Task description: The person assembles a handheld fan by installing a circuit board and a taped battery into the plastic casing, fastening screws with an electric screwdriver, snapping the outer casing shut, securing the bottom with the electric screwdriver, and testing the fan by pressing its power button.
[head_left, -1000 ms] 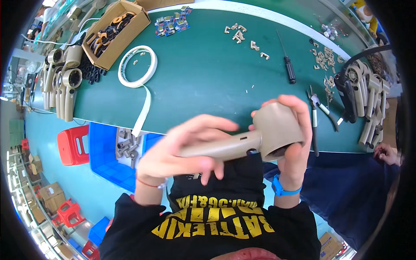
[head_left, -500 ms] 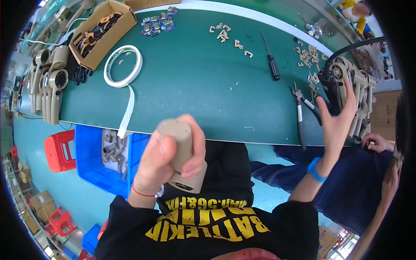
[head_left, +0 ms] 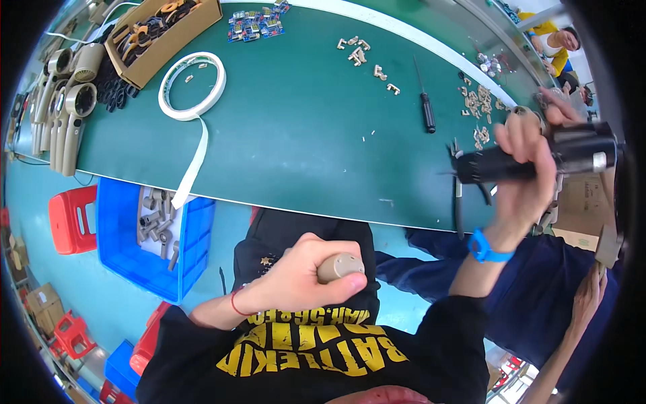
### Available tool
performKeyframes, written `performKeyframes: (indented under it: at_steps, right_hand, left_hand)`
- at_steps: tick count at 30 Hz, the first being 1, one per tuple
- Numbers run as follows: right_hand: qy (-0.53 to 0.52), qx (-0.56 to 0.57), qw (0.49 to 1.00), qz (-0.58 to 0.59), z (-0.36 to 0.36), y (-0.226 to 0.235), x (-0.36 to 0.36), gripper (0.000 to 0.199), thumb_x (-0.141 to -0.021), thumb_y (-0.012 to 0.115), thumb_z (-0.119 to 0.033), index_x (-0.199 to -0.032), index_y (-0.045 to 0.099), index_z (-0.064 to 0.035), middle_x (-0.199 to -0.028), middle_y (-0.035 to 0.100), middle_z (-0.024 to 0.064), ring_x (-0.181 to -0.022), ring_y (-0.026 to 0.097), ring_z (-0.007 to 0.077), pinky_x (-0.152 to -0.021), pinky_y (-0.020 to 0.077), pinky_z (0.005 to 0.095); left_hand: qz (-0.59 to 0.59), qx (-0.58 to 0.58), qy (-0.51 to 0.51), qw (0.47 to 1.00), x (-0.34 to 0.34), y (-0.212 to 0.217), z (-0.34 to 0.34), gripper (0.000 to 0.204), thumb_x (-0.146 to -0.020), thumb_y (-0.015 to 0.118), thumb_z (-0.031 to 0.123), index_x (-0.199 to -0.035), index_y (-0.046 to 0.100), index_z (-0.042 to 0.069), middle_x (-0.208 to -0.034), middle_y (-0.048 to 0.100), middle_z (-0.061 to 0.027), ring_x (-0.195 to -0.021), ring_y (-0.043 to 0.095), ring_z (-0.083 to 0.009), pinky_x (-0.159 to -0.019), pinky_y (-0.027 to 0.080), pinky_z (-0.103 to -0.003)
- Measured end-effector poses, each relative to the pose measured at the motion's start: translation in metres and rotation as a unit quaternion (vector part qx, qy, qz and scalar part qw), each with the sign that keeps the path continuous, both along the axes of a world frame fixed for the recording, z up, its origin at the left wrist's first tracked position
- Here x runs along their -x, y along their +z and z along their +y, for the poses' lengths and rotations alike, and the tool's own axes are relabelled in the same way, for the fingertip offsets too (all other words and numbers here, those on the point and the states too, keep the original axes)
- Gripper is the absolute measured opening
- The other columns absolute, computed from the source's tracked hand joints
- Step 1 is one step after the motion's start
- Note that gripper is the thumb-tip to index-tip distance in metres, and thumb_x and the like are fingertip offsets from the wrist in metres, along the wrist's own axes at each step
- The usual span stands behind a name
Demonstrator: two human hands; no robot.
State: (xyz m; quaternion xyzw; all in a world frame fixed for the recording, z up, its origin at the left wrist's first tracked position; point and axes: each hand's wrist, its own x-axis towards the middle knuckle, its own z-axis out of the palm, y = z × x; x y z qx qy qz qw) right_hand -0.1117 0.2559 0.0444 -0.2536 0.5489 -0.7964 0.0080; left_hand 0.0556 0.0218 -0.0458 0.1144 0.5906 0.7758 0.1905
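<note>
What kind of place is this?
Likely a small-appliance assembly line. A long green workbench carries rows of beige handheld housings, a cardboard box of parts and loose small fittings. The right hand grips a black power tool.

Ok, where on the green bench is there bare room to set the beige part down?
The middle of the green mat is bare, between the tape roll and the black screwdriver. Crowded: beige housings at the left end, small parts on the right.

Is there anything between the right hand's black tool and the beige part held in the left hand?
Nothing visible stands between them. The right hand holds the black tool up over the table's near edge; the left hand grips the beige part low over the lap. Only open space separates them.
</note>
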Motion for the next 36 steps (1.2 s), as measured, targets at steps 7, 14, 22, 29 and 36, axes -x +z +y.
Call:
performKeyframes:
  at_steps: [7, 14, 22, 29, 36]
  right_hand:
    - [0.005, 0.077, 0.996, 0.042, -0.063, -0.041, 0.002, 0.036, -0.086, 0.064, -0.002, -0.120, 0.053, -0.0113, -0.080, 0.054, 0.0031, -0.073, 0.048, 0.0158, -0.073, 0.0415, 0.0360]
    - [-0.079, 0.077, 0.993, 0.036, -0.067, -0.043, 0.004, 0.037, -0.084, 0.065, 0.000, -0.118, 0.054, -0.0113, -0.080, 0.056, 0.0033, -0.073, 0.049, 0.0162, -0.072, 0.0424, 0.0363]
    - [0.095, 0.260, 0.961, -0.024, -0.034, -0.011, -0.053, 0.034, -0.086, 0.066, -0.005, -0.114, 0.057, -0.0227, -0.072, 0.046, -0.0062, -0.065, 0.045, 0.0071, -0.068, 0.0377, 0.0278]
    - [0.148, 0.351, 0.924, -0.020, -0.020, 0.005, -0.066, 0.026, -0.089, 0.065, -0.004, -0.110, 0.057, -0.0172, -0.075, 0.049, -0.0037, -0.069, 0.050, 0.0097, -0.072, 0.0429, 0.0300]
    - [0.172, 0.340, 0.924, -0.024, -0.005, -0.003, -0.060, 0.026, -0.089, 0.065, -0.005, -0.110, 0.057, -0.0161, -0.077, 0.053, -0.0009, -0.072, 0.054, 0.0116, -0.075, 0.0452, 0.0309]
  left_hand:
    - [0.009, 0.020, 0.001, 1.000, -0.005, 0.000, 0.002, 0.014, -0.087, 0.066, 0.015, -0.080, 0.061, 0.003, -0.062, 0.059, -0.0009, -0.054, 0.058, -0.0091, -0.053, 0.044, -0.024]
    - [0.016, -0.002, 0.020, 1.000, -0.005, -0.003, 0.001, 0.016, -0.086, 0.069, 0.016, -0.080, 0.062, 0.003, -0.066, 0.062, -0.0003, -0.055, 0.059, -0.0079, -0.053, 0.044, -0.023]
    - [-0.050, 0.007, 0.198, 0.979, -0.002, 0.021, 0.006, 0.027, -0.081, 0.077, 0.000, -0.107, 0.070, 0.002, -0.078, 0.065, 0.0023, -0.067, 0.056, -0.0027, -0.063, 0.042, -0.018]
    - [-0.044, 0.002, 0.104, 0.994, 0.027, 0.040, 0.017, 0.024, -0.083, 0.076, 0.001, -0.107, 0.073, 0.002, -0.081, 0.069, 0.0019, -0.072, 0.058, -0.0019, -0.067, 0.045, -0.018]
    - [0.013, 0.005, 0.149, 0.989, 0.028, 0.034, 0.028, 0.019, -0.081, 0.076, -0.003, -0.099, 0.073, -0.001, -0.068, 0.068, -0.0011, -0.060, 0.060, -0.0038, -0.055, 0.043, -0.019]
